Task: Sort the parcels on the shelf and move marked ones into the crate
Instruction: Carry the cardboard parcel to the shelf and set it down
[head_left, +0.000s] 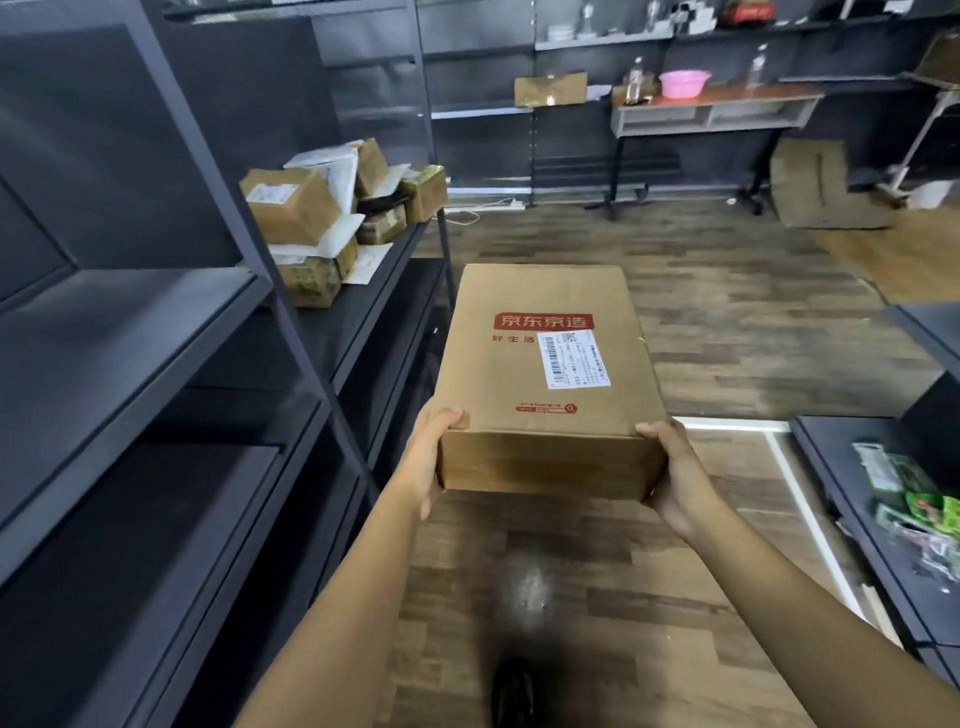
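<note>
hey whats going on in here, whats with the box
A person is holding a brown cardboard parcel in the air with both hands. The left hand grips its near left corner and the right hand its near right corner, thumbs on top. The parcel has a white shipping label on top and is over the wooden floor. A pile of other parcels sits on the dark shelf to the left. No crate is in view.

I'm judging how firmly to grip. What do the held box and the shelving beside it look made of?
The held box: brown cardboard, matte, creased edges, white paper label stuck on. The shelving: probably painted metal, dark matte grey, thin straight posts, flat decks.
</note>
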